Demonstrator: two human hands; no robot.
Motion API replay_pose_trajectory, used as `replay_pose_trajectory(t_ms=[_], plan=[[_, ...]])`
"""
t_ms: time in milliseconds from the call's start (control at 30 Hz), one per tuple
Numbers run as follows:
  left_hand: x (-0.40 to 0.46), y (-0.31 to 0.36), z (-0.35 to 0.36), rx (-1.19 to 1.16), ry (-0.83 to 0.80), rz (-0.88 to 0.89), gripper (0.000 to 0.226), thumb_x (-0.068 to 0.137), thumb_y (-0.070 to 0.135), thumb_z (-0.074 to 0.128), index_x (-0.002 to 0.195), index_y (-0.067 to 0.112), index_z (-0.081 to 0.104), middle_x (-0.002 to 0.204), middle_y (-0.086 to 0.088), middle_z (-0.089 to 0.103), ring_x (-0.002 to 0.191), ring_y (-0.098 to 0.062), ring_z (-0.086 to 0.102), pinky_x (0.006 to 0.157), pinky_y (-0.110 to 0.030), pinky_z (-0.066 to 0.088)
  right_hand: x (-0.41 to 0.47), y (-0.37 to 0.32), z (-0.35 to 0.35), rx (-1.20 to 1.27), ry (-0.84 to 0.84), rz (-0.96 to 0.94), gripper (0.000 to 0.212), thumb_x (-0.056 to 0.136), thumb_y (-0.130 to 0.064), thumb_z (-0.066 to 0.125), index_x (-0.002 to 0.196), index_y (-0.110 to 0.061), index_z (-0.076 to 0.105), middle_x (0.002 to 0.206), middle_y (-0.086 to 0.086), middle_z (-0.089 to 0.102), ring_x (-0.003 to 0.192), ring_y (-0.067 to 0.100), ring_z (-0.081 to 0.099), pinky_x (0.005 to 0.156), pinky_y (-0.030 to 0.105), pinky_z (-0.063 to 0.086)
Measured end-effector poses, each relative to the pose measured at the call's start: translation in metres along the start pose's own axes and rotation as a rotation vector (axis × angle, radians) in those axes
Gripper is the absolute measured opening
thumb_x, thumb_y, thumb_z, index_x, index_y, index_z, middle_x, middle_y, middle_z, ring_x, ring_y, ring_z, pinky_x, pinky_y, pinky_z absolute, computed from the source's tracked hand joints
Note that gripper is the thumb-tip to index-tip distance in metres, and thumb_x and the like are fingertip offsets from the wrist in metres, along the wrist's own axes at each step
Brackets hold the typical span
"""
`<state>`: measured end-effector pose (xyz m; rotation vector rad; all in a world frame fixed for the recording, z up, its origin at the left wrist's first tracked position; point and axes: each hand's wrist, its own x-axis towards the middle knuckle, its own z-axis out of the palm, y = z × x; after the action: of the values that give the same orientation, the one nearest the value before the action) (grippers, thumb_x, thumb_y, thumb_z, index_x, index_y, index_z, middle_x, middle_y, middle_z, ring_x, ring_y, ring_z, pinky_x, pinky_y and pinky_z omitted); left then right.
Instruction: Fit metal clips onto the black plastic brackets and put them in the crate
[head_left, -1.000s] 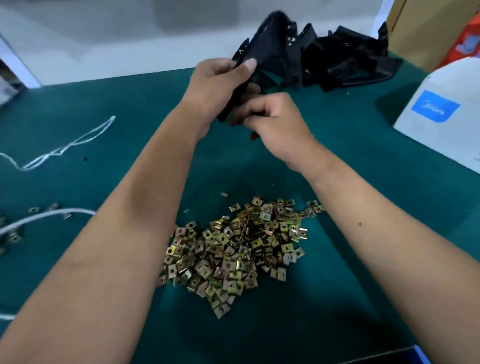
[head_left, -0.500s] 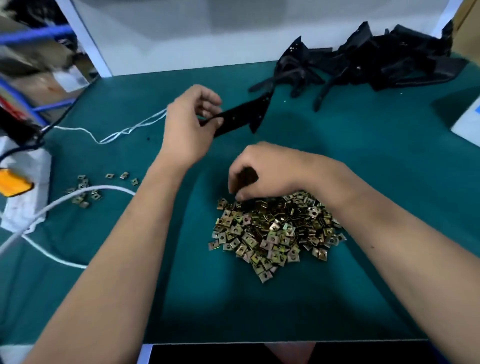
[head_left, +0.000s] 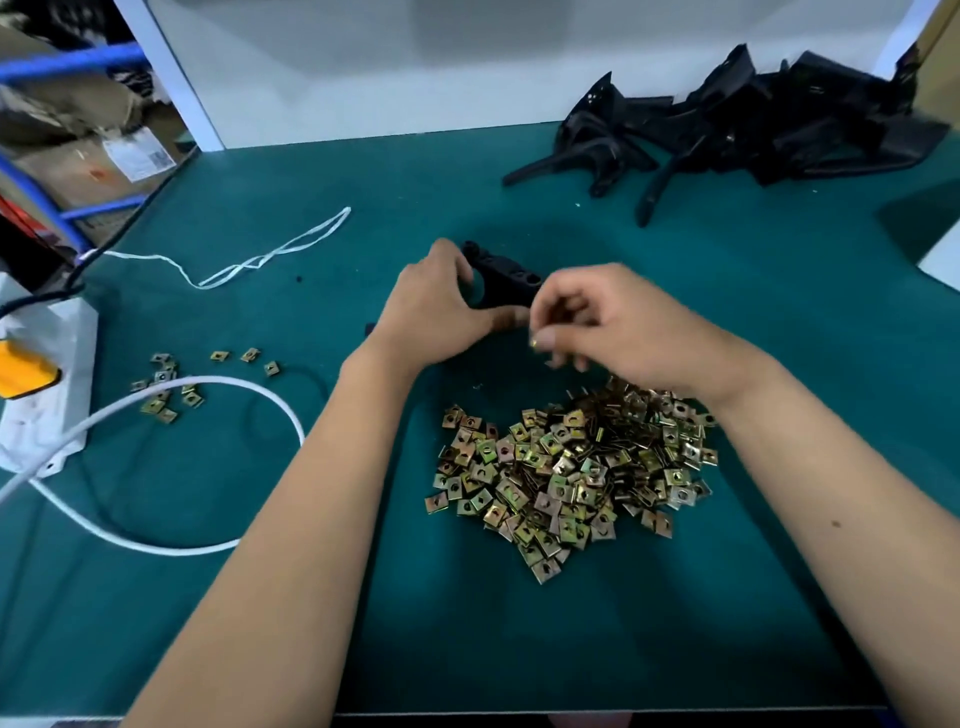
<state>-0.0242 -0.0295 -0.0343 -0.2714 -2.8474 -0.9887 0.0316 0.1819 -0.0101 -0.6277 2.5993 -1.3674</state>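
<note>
At the centre of the frame the left hand (head_left: 436, 312) grips a black plastic bracket (head_left: 506, 280), fingers curled over its near end and thumb under it, so that the perforated bar of the bracket juts toward the upper right from the fist. Just right of it the right hand (head_left: 618, 322) hangs with its fingers bent and bunched downward; a small brass-coloured metal clip (head_left: 533, 342) shows pinched at its fingertips, right beside the bracket's free end, though motion blur hides whether clip and bracket touch. Both hands are above the green table mat (head_left: 675, 623), with a dark shadow beneath them.

Directly below the right hand, at lower centre-right, lies the big heap of loose clips (head_left: 571, 467), partly covered at its upper right by the right wrist. A smaller scatter of clips (head_left: 171, 384) sits at mid left, crossed by a thick white cable (head_left: 249, 395) that loops across the mat to a white power strip (head_left: 47, 395) with a yellow part at the left edge. A thin white string (head_left: 270, 254) trails in the upper left. The pile of black brackets (head_left: 753, 119) fills the upper right against a white back wall (head_left: 415, 67). Cardboard boxes (head_left: 78, 145) and blue bars stand past the table's upper left corner.
</note>
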Motion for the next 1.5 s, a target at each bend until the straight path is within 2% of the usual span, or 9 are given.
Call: replay_pose_trajectory(t_ms=[133, 200, 333, 500, 633, 867, 1200, 1367, 1500], plan=[[0.003, 0.013, 0.022, -0.202, 0.15, -0.06, 0.074, 0.066, 0.063, 0.087, 0.108, 0.019, 0.044, 0.093, 0.017, 0.049, 0.088, -0.01, 0.053, 0.07, -0.028, 0.038, -0.008, 0.022, -0.011, 0.352, 0.308, 0.104, 0.019, 0.099, 0.003, 0.061, 0.098, -0.012, 0.073, 0.084, 0.004, 0.068, 0.077, 0.013, 0.064, 0.072, 0.025, 0.058], [0.001, 0.013, 0.027, -0.268, 0.179, -0.033, 0.074, 0.063, 0.062, 0.089, 0.105, 0.022, 0.044, 0.093, 0.016, 0.051, 0.086, -0.006, 0.052, 0.07, -0.026, 0.039, -0.011, 0.029, -0.013, 0.445, 0.373, 0.151, 0.022, 0.098, 0.004, 0.062, 0.1, -0.012, 0.076, 0.088, 0.006, 0.07, 0.079, 0.014, 0.066, 0.078, 0.025, 0.059], [-0.008, 0.007, 0.026, -0.346, 0.19, 0.121, 0.072, 0.06, 0.057, 0.092, 0.1, 0.021, 0.044, 0.087, 0.013, 0.054, 0.081, -0.009, 0.054, 0.074, -0.032, 0.049, -0.013, 0.032, -0.013, 0.52, 0.44, 0.172, 0.023, 0.095, 0.008, 0.064, 0.106, -0.009, 0.075, 0.091, 0.009, 0.072, 0.076, 0.014, 0.067, 0.073, 0.024, 0.058], [-0.016, 0.018, 0.029, -0.363, 0.151, 0.293, 0.076, 0.057, 0.054, 0.095, 0.096, 0.018, 0.041, 0.084, -0.003, 0.059, 0.078, -0.022, 0.059, 0.072, -0.046, 0.052, -0.012, 0.03, -0.009, 0.508, 0.477, 0.122, 0.023, 0.093, 0.012, 0.063, 0.104, -0.008, 0.069, 0.085, 0.009, 0.067, 0.073, 0.016, 0.062, 0.067, 0.024, 0.055], [-0.016, 0.023, 0.033, -0.333, 0.139, 0.368, 0.078, 0.056, 0.055, 0.095, 0.095, 0.019, 0.038, 0.083, -0.001, 0.057, 0.076, -0.024, 0.06, 0.07, -0.05, 0.052, -0.01, 0.031, -0.002, 0.422, 0.474, 0.084, 0.021, 0.091, 0.009, 0.066, 0.099, -0.01, 0.069, 0.085, 0.006, 0.07, 0.076, 0.012, 0.063, 0.066, 0.023, 0.054], [-0.017, 0.021, 0.032, -0.338, 0.15, 0.384, 0.078, 0.056, 0.053, 0.096, 0.094, 0.017, 0.039, 0.084, -0.003, 0.059, 0.075, -0.024, 0.059, 0.07, -0.05, 0.052, -0.011, 0.035, -0.002, 0.42, 0.483, 0.076, 0.015, 0.091, -0.001, 0.073, 0.103, -0.01, 0.079, 0.094, 0.013, 0.077, 0.076, 0.023, 0.068, 0.078, 0.032, 0.061], [-0.015, 0.021, 0.034, -0.312, 0.156, 0.397, 0.078, 0.057, 0.056, 0.095, 0.095, 0.019, 0.038, 0.084, -0.003, 0.058, 0.073, -0.024, 0.059, 0.066, -0.049, 0.051, -0.011, 0.033, -0.005, 0.531, 0.482, 0.153, 0.014, 0.088, 0.002, 0.075, 0.096, -0.008, 0.08, 0.086, 0.017, 0.074, 0.074, 0.025, 0.063, 0.069, 0.026, 0.055], [-0.014, 0.021, 0.034, -0.319, 0.153, 0.4, 0.078, 0.057, 0.056, 0.095, 0.095, 0.018, 0.038, 0.083, -0.003, 0.058, 0.073, -0.026, 0.058, 0.066, -0.051, 0.052, -0.012, 0.031, -0.006, 0.51, 0.494, 0.153, 0.014, 0.087, 0.003, 0.075, 0.096, -0.008, 0.079, 0.093, 0.029, 0.073, 0.074, 0.026, 0.062, 0.069, 0.027, 0.054], [-0.013, 0.021, 0.035, -0.315, 0.158, 0.404, 0.078, 0.057, 0.056, 0.095, 0.095, 0.019, 0.037, 0.084, -0.002, 0.059, 0.074, -0.027, 0.06, 0.066, -0.051, 0.052, -0.011, 0.032, -0.005, 0.477, 0.501, 0.151, 0.014, 0.087, 0.002, 0.076, 0.095, -0.009, 0.079, 0.09, 0.027, 0.074, 0.072, 0.025, 0.062, 0.07, 0.028, 0.054]])
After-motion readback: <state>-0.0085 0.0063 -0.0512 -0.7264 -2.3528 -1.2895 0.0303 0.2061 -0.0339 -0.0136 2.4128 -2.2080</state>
